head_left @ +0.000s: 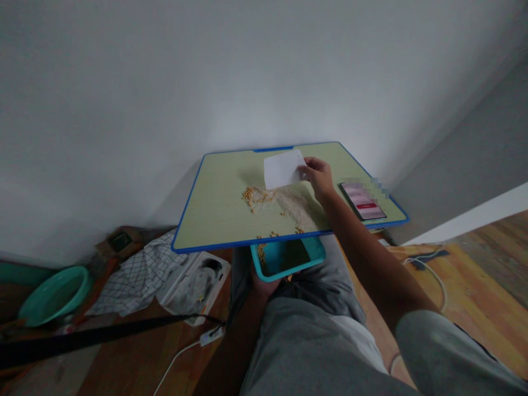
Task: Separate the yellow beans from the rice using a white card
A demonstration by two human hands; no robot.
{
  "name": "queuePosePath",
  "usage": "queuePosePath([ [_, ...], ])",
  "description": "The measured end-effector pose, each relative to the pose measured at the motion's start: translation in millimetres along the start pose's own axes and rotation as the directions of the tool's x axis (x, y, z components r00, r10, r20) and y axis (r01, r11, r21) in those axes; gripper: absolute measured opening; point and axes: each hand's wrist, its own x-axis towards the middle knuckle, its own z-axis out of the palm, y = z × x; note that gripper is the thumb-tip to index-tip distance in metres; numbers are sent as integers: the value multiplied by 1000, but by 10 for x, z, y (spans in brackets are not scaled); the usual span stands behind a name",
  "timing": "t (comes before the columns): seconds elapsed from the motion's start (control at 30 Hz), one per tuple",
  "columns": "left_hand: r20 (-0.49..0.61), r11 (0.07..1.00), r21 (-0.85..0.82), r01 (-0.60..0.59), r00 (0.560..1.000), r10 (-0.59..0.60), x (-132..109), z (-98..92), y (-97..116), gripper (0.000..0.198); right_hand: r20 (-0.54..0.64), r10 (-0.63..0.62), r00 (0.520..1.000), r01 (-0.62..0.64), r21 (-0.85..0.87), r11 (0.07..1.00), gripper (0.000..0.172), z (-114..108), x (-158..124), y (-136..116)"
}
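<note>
- The right hand's fingers (312,171) are together, pinching the edge of a thin white rectangular card (282,169), which lies nearly flat on the bench.
- The left hand (262,285) sits below the bench's near edge, under a corner of a shallow teal plastic tray (287,257). Its fingers are hidden by the tray, so it is impossible to tell whether they are apart or together.
- A long drift of pale rice-like grains (295,206) lies just beside the card, below the right hand.
- A cluster of round yellow beans (249,194) sits at the drift's left end, and a few more are scattered near the near edge.
- More yellow beans (261,252) lie inside the teal tray, at its left end.
- The bench is a pale green board with a bright blue rim (206,214), and it sits above the person's lap.
- A smartphone (362,201) with a pink-and-red lit screen lies near the bench's right corner, partly pixelated.
- Grey shorts (307,341) cover the person's legs.
- On the wooden floor to the left are a teal basin (55,296), a checked cloth (136,275), a white moulded tray (196,283), and a white power strip (212,336).
</note>
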Motion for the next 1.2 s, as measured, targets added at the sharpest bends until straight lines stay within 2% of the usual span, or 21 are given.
queuePosePath([
  [0.1, -57, 999, -40, 7, 998, -9, 22, 5, -13, 57, -93, -28, 995, 33, 52, 998, 28, -241, -349, -10],
  [0.17, -32, 999, -46, 17, 999, -19, 5, 41, -19, 58, -200, -24, 980, 38, 65, 997, 30, -421, -628, -5],
  [0.27, -7, 999, -32, 21, 1000, -22, -56, 126, -12, 59, -340, -82, 937, 124, 103, 987, 25, -622, -982, -7],
  [0.3, -9, 999, -26, 22, 1000, -22, -78, 153, -7, 59, -356, -115, 927, 159, 95, 983, 23, -657, -1065, -13],
  [0.37, -11, 1000, -15, 22, 1000, -22, -111, 188, 3, 59, -294, -130, 947, 155, 65, 986, 21, -684, -1174, -30],
  [0.47, 0, 1000, 6, -3, 1000, 3, -120, 187, 5, 62, -184, -123, 975, 125, 2, 992, 21, -667, -1234, -57],
  [0.53, 6, 1000, -1, -14, 1000, 14, -100, 159, -2, 63, -164, -127, 978, 126, -17, 992, 21, -654, -1243, -66],
  [0.73, -27, 999, -41, 0, 1000, -1, -22, 43, -13, 63, -199, -159, 967, 161, -6, 987, 17, -665, -1260, -41],
  [0.97, -46, 1000, -12, -15, 999, 14, 0, -20, -29, 57, -322, -185, 928, 178, -53, 983, 19, -670, -1252, -4],
  [1.1, -30, 1000, 1, -17, 999, 17, -8, -9, -36, 61, -317, -184, 930, 180, -42, 983, 21, -669, -1253, 14],
  [1.2, -63, 1000, -12, -5, 998, 4, -29, 29, -21, 60, -303, -193, 933, 185, -56, 981, 21, -677, -1253, 26],
])
